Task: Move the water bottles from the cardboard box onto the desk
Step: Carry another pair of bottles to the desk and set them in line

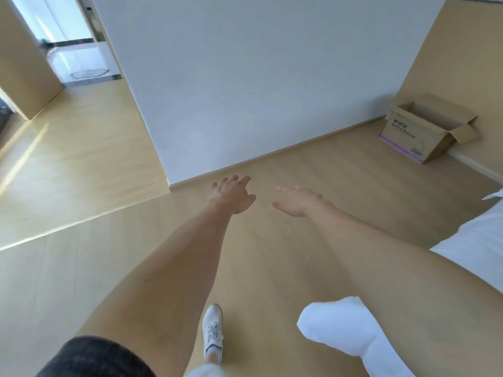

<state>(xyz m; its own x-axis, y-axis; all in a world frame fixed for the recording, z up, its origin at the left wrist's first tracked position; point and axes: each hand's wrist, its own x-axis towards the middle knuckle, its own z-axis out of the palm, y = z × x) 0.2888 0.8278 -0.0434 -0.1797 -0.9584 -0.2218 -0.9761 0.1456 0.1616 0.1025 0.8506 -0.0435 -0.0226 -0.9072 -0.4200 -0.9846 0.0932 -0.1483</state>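
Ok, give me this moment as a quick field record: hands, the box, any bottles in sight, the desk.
left hand: open, fingers spread, holds nothing
right hand: open, fingers straight, holds nothing
cardboard box: on the floor in the far right corner, flaps open, upright
bottles: none visible; the box's inside is mostly hidden from this angle
desk: not in view
hands to box: apart, well short of it
footing: one white shoe on the floor, person standing

Wooden floor (272, 268) carries 1 open cardboard box (416, 137) by the wall
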